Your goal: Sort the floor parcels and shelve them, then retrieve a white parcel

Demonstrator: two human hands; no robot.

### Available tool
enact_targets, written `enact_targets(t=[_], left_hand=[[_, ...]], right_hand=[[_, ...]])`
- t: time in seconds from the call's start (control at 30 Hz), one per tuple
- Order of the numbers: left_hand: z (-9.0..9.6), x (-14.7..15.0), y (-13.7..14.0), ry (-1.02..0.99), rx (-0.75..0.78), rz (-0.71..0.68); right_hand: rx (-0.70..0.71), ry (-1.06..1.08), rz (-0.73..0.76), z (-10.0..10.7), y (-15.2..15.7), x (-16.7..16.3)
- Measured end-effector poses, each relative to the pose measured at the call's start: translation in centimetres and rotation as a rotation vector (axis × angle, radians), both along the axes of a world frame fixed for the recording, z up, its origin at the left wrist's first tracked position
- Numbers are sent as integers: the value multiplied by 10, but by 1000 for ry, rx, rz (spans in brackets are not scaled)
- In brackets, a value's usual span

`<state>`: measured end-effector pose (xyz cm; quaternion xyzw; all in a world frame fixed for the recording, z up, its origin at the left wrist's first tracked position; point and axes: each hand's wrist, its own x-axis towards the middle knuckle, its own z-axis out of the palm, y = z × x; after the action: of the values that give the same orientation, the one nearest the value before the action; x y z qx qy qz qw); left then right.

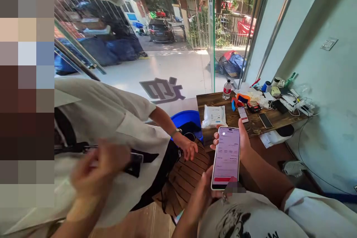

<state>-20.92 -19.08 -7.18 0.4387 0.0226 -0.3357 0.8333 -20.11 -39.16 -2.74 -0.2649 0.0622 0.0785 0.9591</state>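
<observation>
Lit phone, in front of the wooden table, gripped in the right hand (left hand at its lower edge, hold unclear); a bump from the co-worker's hand could dislodge it.

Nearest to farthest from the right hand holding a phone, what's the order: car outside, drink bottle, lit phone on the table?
From the right hand, head view:
1. Lit phone, on the table, just beyond.
2. Drink bottle, near the table's back edge.
3. Car, outside, farther left.
</observation>
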Motion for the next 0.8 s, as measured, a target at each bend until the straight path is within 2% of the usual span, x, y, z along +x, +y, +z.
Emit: enact_targets(t=[0.1,0.23,0.33,0.47,0.6,0.8], left_hand=[[-18,-37,-29,77,-7,-73],[-29,-50,-54,196,-81,-133],[-29,-51,-66,269,-203,-115],[-15,-47,-78,300,-174,-57],[-6,-41,-89,294,-115,-27],[-10,-38,-108,351,-3,120]], right_hand=[[-44,61,57,-9,-8,-6],[-310,121,-12,-32,-18,-17],[-552,104,-117,-46,-26,-38],[-748,-7,-10,-50,-40,-73],[-854,-158,36,-52,-47,-94],[-899,-232,61,-59,-50,-96]])
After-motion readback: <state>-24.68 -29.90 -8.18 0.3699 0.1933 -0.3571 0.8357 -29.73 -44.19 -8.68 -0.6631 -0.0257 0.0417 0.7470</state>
